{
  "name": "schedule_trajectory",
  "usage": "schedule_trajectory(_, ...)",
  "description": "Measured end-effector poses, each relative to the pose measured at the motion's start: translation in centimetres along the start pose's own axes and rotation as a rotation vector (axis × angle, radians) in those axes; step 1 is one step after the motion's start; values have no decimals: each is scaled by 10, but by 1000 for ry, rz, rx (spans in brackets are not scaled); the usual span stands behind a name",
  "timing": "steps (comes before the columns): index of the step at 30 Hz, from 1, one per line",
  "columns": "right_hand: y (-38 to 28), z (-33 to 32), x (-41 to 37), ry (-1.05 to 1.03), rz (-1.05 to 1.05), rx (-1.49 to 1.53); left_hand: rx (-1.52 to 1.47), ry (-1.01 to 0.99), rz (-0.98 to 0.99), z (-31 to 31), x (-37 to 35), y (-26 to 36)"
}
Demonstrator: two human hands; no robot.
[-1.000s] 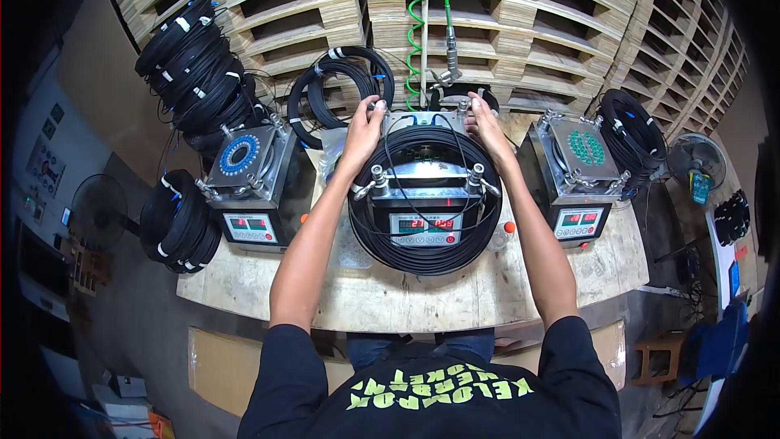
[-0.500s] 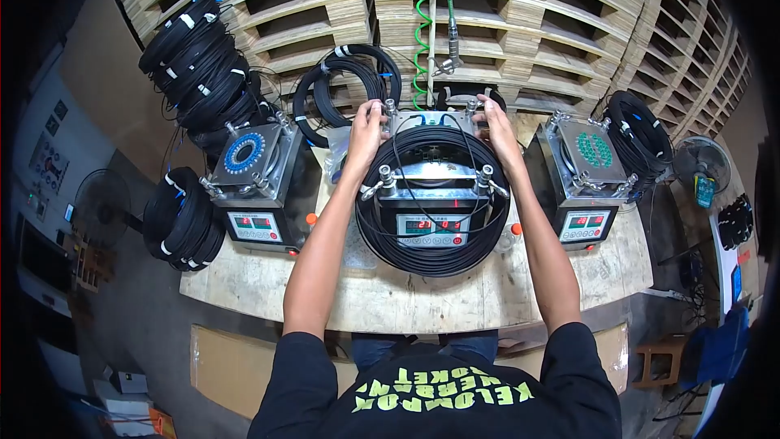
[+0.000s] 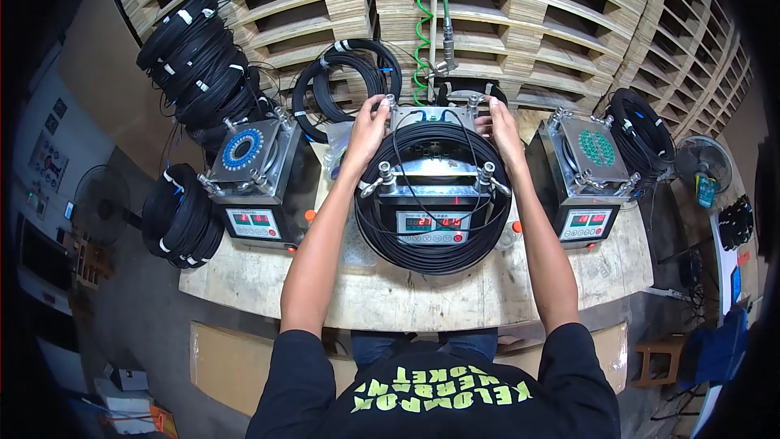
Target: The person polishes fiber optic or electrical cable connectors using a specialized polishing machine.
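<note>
Two rear knobs (image 3: pixel 392 102) on middle machine (image 3: pixel 431 168): left grip (image 3: pixel 374 114) curls at left one, right grip (image 3: pixel 493 118) half-curled beside right one; firm hold, cannot tell. Black coil (image 3: pixel 431 262) already around machine, blue plugs (image 3: pixel 423 116) seated behind; rear fastening seems unfinished. Coil opening faces person (image 3: pixel 439 398); round, no distinct long axis.
</note>
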State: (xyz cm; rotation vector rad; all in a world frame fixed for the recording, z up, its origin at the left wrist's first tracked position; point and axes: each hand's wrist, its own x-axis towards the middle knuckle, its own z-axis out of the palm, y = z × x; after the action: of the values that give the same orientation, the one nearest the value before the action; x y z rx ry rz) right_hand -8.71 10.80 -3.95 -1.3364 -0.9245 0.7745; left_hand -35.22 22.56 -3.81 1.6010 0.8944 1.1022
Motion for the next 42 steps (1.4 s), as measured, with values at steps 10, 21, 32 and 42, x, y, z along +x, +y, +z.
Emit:
schedule_trajectory(10, 0, 0, 1, -7, -52, -83, -108, 18, -68, -3, 1, -3)
schedule_trajectory(21, 3, -1, 0, 3, -30, -29, -35, 13, -39, 0, -3, 3)
schedule_trajectory(32, 6, 2, 3, 32, -129, -82, -34, 3, -22, -4, 0, -5)
schedule_trajectory(42, -4, 0, -4, 34, -23, -138, -18, 23, -32, -2, -2, 1)
